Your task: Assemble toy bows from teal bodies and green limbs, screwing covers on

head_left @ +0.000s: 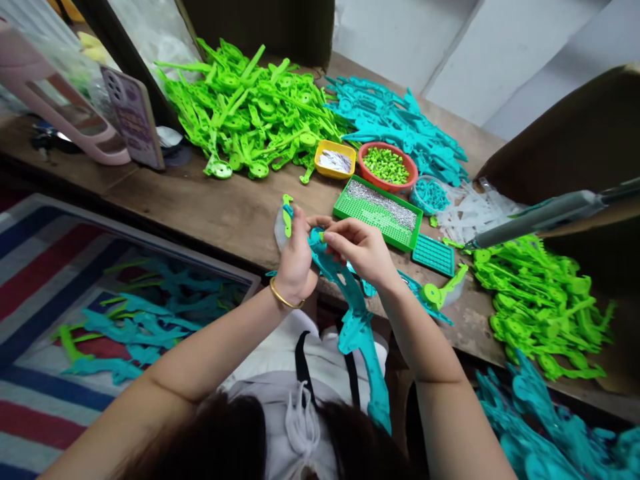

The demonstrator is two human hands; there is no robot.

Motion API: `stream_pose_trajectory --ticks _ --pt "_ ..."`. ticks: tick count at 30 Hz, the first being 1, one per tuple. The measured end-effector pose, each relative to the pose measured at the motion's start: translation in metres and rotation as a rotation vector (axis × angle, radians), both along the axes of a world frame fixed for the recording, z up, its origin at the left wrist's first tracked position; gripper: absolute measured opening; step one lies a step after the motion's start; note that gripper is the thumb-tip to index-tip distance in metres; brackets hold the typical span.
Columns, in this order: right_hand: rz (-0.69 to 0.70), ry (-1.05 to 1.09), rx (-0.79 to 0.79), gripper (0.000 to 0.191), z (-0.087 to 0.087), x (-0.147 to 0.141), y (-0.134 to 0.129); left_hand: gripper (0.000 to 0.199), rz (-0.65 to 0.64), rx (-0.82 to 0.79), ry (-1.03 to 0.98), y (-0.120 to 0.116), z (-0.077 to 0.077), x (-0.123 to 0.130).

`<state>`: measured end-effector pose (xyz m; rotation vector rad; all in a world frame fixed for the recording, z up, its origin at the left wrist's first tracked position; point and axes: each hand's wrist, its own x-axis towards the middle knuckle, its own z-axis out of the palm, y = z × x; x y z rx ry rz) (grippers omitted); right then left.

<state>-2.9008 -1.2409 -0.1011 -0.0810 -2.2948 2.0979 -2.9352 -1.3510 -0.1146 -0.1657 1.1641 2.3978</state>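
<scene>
A long teal plastic piece (356, 313) hangs down over my lap, its upper end gripped by my left hand (297, 263). The thumb and fingers of my right hand (363, 252) pinch at that same end, where a tiny lime-green bit (323, 237) shows at the fingertips. Beside my left thumb a slim lime-green piece (287, 219) sticks up; whether this hand holds it is unclear. Under my right forearm, another teal part and a lime-green arm with a round end (436, 294) lie at the table's edge.
Heaps of lime-green parts (255, 113) and teal parts (395, 120) cover the back. A yellow tray (335, 171), red bowl (413, 179) and green perforated tray (413, 237) hold small pieces. A phone (131, 120) leans left; a grey tool (537, 219) juts in from the right.
</scene>
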Motion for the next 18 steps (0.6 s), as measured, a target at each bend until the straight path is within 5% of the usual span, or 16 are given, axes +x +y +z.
stream_pose_trajectory --ticks 13,18 --pt "-0.076 -0.015 -0.083 0.033 -0.026 0.003 -0.011 0.053 0.088 -0.105 0.128 0.014 -0.026 0.005" --pt "-0.221 0.044 0.065 0.034 -0.034 0.025 0.004 0.056 0.025 -0.027 0.159 0.007 -0.025 -0.002"
